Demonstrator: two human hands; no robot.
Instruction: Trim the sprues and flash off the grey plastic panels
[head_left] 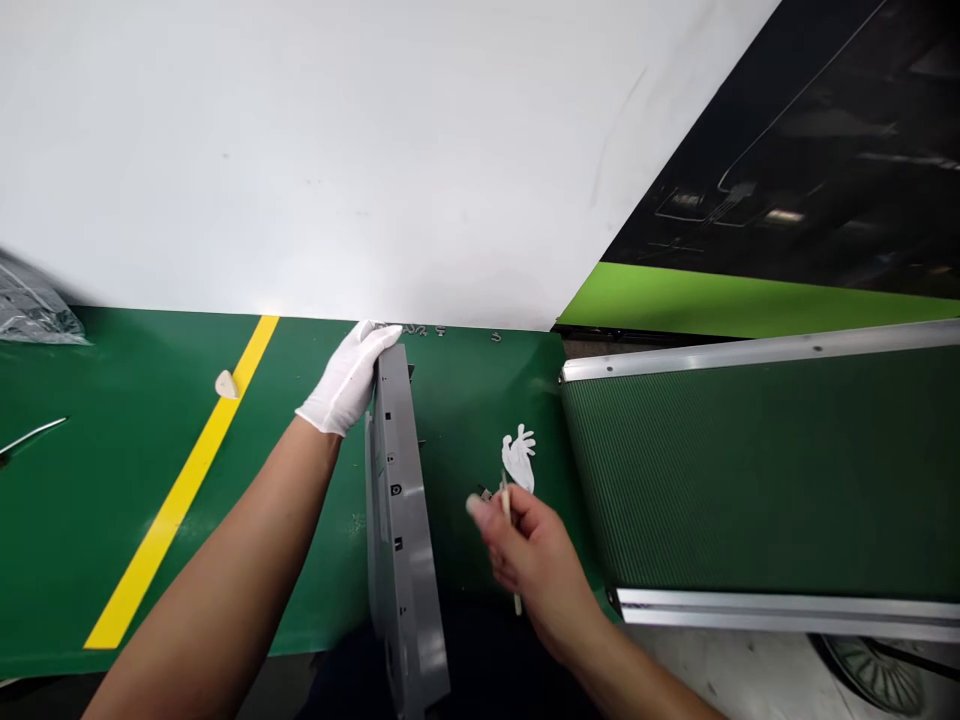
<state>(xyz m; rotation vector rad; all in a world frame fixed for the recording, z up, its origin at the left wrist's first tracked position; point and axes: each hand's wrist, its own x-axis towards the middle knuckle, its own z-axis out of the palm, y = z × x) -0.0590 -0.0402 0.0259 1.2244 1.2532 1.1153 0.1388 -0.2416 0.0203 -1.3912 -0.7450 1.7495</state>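
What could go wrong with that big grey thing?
The grey panel stands on edge, its near end past the bench; if the left hand slipped, it might topple. The right hand is bare, so the panel's edge might scratch it. The thin tool it holds could also mark the panel.

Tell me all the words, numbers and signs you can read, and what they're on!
There are none that can be read.
Grey panel: little dark marks and holes, too small to make out as letters.
Clear bag: no print I can make out.
Thin stick in the right hand: too small and blurred to tell.
Yellow stripe: plain, no letters to be seen.
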